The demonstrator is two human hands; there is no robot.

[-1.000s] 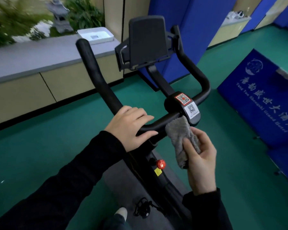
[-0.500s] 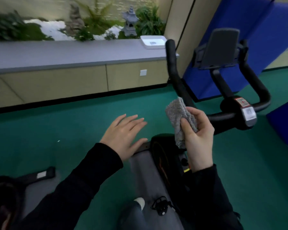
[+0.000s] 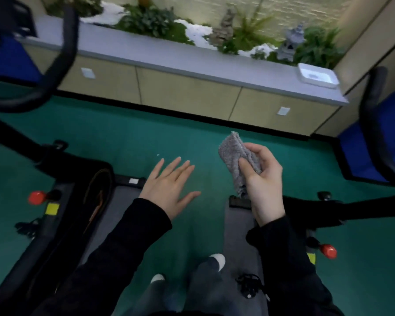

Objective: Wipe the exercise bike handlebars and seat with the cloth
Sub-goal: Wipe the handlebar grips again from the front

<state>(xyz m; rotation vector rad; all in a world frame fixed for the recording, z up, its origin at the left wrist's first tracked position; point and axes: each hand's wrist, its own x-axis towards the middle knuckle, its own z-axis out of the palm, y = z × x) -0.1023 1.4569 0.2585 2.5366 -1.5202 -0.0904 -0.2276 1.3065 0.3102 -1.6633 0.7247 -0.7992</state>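
My right hand grips a folded grey cloth and holds it up in the air over the green floor, touching no bike. My left hand hovers flat with its fingers spread and nothing in it. One black exercise bike stands at the right; its handlebar curves up the right edge. A second bike is at the left, with its black handlebar in the upper left corner. No seat is in view.
A long beige cabinet with a grey top runs across the back, plants and a white tray on it. Red knobs stick out from both bike frames. My feet stand between grey mats.
The view has swung left, away from the right bike's handlebar. My left hand has let go of the bar and now hovers open. My right hand has lifted the cloth off the bar.
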